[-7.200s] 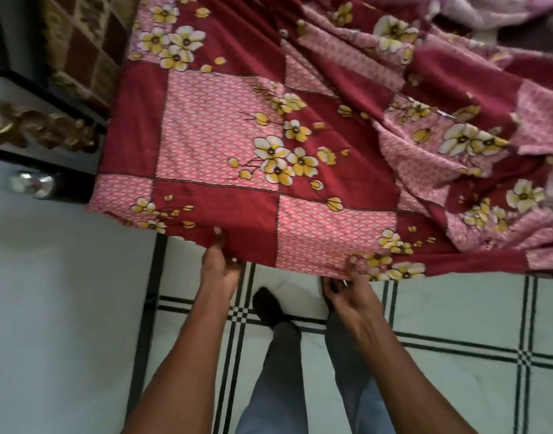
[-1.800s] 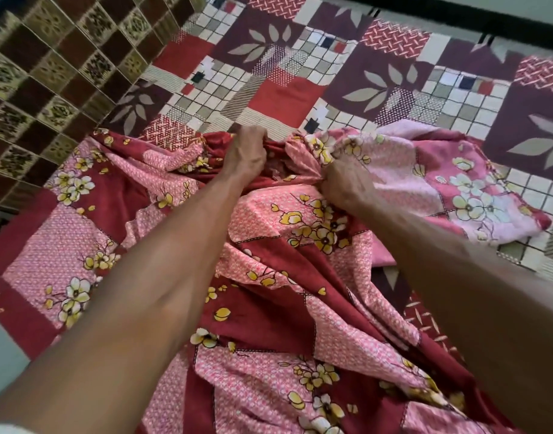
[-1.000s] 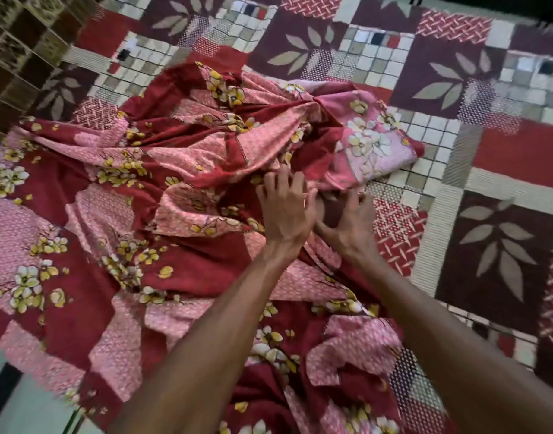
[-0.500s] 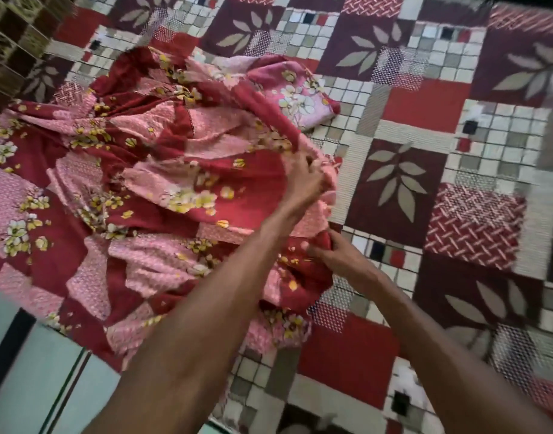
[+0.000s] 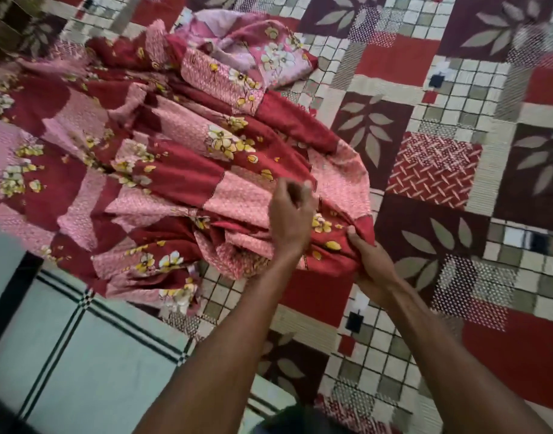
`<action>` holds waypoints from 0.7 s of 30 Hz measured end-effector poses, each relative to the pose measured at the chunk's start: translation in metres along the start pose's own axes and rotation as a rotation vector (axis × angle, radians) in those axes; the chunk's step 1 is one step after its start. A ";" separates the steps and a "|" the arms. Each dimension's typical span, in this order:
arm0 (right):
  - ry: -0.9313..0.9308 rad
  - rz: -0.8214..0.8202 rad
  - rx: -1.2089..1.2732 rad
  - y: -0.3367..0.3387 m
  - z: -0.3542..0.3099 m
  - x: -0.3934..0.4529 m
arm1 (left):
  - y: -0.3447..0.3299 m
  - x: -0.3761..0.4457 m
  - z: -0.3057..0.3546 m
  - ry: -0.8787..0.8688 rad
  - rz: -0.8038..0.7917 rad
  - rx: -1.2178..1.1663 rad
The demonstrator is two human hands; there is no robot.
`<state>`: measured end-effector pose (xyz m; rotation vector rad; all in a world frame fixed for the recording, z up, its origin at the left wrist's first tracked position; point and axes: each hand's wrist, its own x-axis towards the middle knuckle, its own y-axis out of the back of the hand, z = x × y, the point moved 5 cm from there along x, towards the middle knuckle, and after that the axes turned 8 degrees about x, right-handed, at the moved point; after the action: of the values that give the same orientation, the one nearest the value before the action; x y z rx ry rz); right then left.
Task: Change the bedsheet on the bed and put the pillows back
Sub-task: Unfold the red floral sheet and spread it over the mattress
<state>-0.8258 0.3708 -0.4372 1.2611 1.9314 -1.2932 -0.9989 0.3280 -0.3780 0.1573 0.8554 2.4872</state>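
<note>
A red and pink floral bedsheet (image 5: 175, 158) lies bunched over the left half of the bed. Under it the bed wears a patchwork sheet (image 5: 441, 170) of maroon leaf squares, red blocks and beige checks. My left hand (image 5: 291, 217) rests on the floral sheet's near folds with its fingers curled into the cloth. Just to its right, my right hand (image 5: 370, 264) grips a gathered edge of the same sheet at the bundle's lower right corner. No pillow is in view.
The bed's near edge runs diagonally from lower right to the left. Pale floor tiles (image 5: 81, 364) with dark striped borders lie at the lower left. A brown checked surface (image 5: 15, 23) shows at the top left corner.
The floral sheet has been drawn toward the bed's near edge and spread wider. Both hands moved down and nearer to me, still on the cloth. More of the floor shows.
</note>
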 end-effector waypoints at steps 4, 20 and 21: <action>0.036 -0.032 -0.012 -0.006 0.005 -0.014 | 0.038 -0.065 -0.056 0.037 0.026 0.180; 0.032 0.026 -0.061 0.076 -0.096 -0.075 | -0.028 -0.184 -0.063 0.142 -0.308 0.793; 0.011 0.020 -0.069 0.080 -0.097 -0.077 | -0.033 -0.183 -0.057 0.167 -0.232 0.769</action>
<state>-0.7118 0.4355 -0.3706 1.2527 1.9490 -1.2024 -0.8413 0.2286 -0.4334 0.0994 1.7552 1.8635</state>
